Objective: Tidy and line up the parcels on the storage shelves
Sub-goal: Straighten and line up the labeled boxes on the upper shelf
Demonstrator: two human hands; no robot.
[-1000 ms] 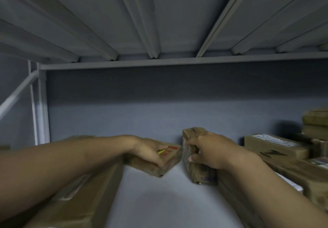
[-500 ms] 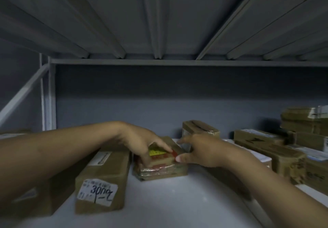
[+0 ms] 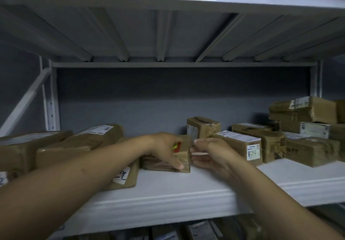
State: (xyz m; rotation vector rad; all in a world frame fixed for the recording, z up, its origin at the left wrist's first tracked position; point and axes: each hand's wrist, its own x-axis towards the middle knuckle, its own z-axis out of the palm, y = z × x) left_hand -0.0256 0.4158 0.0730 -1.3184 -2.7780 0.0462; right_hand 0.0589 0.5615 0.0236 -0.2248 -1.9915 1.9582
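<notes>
The left hand (image 3: 165, 151) grips the small parcel (image 3: 184, 157) flat on the shelf (image 3: 186, 189), between two groups; the right hand (image 3: 211, 152), fingers loosely straight, touches its side. The left boxes (image 3: 78, 144) lie skewed, the right boxes (image 3: 261, 142) roughly rowed: much lining-up seems left

dark grey wall (image 3: 168, 99) behind, white diagonal brace (image 3: 24, 101) at left, perforated upright post (image 3: 50, 109) beside it

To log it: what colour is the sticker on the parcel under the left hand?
The sticker is red and yellow-green; head view.
</notes>
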